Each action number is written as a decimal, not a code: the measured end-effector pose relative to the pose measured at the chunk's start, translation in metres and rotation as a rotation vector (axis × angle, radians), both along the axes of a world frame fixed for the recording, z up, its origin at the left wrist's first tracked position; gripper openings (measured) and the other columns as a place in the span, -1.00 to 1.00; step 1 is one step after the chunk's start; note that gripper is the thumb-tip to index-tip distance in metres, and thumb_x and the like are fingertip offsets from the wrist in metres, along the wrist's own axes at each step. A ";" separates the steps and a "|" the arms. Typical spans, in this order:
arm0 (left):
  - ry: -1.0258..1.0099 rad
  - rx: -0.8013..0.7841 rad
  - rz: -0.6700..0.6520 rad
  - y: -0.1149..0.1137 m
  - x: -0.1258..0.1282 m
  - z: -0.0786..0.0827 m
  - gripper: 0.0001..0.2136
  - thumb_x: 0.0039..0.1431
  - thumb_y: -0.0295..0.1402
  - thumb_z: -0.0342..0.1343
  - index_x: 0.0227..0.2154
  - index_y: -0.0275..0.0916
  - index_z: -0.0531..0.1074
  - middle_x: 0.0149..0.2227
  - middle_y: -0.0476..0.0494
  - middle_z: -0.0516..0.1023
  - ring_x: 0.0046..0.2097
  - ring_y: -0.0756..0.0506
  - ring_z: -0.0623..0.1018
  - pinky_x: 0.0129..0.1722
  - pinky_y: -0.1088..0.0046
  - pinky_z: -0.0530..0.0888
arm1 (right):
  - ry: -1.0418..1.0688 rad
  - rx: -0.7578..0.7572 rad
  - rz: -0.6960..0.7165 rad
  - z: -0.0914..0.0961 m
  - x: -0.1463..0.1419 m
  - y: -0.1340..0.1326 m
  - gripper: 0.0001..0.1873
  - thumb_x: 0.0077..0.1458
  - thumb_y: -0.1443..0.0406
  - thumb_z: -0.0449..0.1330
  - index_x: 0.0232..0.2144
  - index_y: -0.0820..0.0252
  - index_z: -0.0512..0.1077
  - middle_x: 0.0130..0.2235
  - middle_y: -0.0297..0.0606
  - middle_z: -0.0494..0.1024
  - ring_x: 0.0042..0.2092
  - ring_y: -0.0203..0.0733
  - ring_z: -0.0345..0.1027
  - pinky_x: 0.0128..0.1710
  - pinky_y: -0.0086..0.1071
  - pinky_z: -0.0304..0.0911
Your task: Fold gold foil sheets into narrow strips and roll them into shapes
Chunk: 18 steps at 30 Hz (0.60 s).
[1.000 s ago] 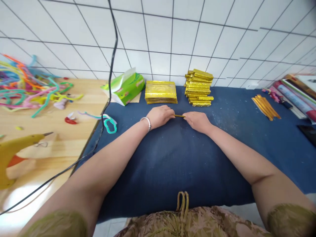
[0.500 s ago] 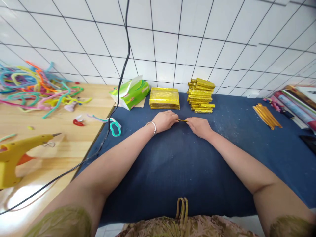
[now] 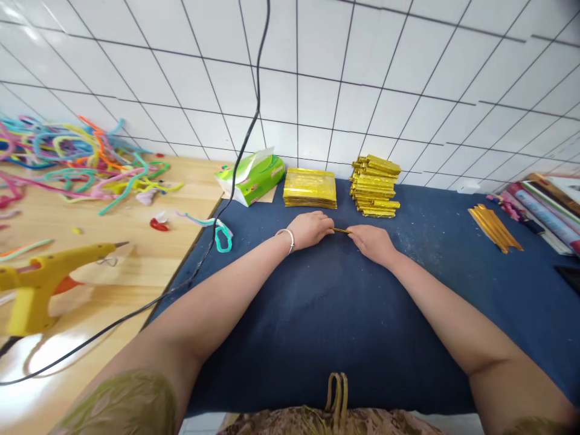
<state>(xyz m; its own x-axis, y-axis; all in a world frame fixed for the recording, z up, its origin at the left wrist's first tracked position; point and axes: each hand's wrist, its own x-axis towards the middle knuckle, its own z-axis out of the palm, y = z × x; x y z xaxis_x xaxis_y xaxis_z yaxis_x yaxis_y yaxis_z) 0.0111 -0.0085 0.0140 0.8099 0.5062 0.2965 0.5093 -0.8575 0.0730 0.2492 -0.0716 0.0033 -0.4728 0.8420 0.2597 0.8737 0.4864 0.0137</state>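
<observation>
Between my two hands a thin strip of gold foil paper (image 3: 341, 230) shows, its ends hidden under my fingers. My left hand (image 3: 312, 229), below a silver bangle at the wrist, is closed on the strip's left end. The right end is pinched by my right hand (image 3: 370, 243). Both hands rest low over the dark blue cloth (image 3: 326, 320). Just behind them lie a flat stack of gold foil sheets (image 3: 310, 188) and a pile of rolled gold foil tubes (image 3: 375, 186).
A green tissue pack (image 3: 252, 179) sits left of the sheets. Black cable (image 3: 247, 136) hangs across the left side. On the wooden table (image 3: 136, 254) are a yellow glue gun (image 3: 54, 278) and tangled pipe cleaners (image 3: 86, 154). Gold strips (image 3: 495, 228) and books (image 3: 550, 208) lie right.
The whole view has shifted slightly, so everything sits a little lower and further right. My hands keep the same hold on the gold foil strip.
</observation>
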 end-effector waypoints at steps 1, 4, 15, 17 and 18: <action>-0.005 -0.008 -0.001 0.000 0.000 0.000 -0.75 0.32 -0.22 -0.13 -0.23 -0.21 0.41 -0.28 -0.08 0.50 -0.15 -0.06 0.46 -0.20 0.48 0.34 | 0.001 0.008 0.004 -0.001 0.001 0.000 -0.65 0.29 0.20 -0.10 -0.05 0.12 0.41 -0.06 -0.25 0.56 -0.04 -0.18 0.44 -0.06 -0.33 0.29; -0.035 -0.017 -0.005 -0.002 0.000 0.001 -0.76 0.32 -0.23 -0.13 -0.19 -0.20 0.41 -0.25 -0.07 0.50 -0.15 -0.05 0.47 -0.20 0.48 0.34 | 0.017 0.043 0.019 -0.004 0.003 0.000 -0.66 0.28 0.21 -0.08 -0.05 0.13 0.41 -0.06 -0.25 0.56 -0.05 -0.19 0.45 -0.06 -0.33 0.30; -0.039 0.014 0.039 -0.008 0.002 0.003 -0.76 0.32 -0.24 -0.13 -0.21 -0.21 0.41 -0.25 -0.08 0.50 -0.17 -0.05 0.48 -0.25 0.47 0.33 | -0.008 0.080 0.051 -0.006 0.000 -0.003 -0.68 0.28 0.23 -0.07 -0.05 0.16 0.39 -0.07 -0.23 0.57 -0.11 -0.19 0.48 -0.12 -0.37 0.31; -0.038 0.010 0.010 -0.009 0.004 0.001 -0.75 0.32 -0.22 -0.12 -0.18 -0.20 0.41 -0.24 -0.07 0.50 -0.16 -0.05 0.48 -0.24 0.47 0.34 | -0.017 0.070 0.052 -0.006 0.000 -0.003 -0.68 0.28 0.23 -0.07 -0.04 0.15 0.38 -0.07 -0.23 0.57 -0.10 -0.19 0.47 -0.12 -0.37 0.30; -0.039 0.014 -0.006 -0.010 0.005 0.001 -0.76 0.32 -0.22 -0.12 -0.19 -0.19 0.41 -0.24 -0.07 0.51 -0.16 -0.05 0.48 -0.24 0.47 0.34 | -0.018 0.065 0.053 -0.006 -0.001 -0.003 -0.68 0.28 0.22 -0.07 -0.04 0.15 0.37 -0.07 -0.23 0.57 -0.10 -0.20 0.47 -0.12 -0.38 0.30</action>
<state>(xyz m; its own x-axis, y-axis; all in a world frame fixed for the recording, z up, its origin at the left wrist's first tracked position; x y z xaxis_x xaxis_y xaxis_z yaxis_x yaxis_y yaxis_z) 0.0156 -0.0180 0.0146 0.8009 0.4965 0.3347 0.5007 -0.8619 0.0802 0.2481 -0.0747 -0.0026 -0.5218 0.7970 0.3042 0.8458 0.5299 0.0624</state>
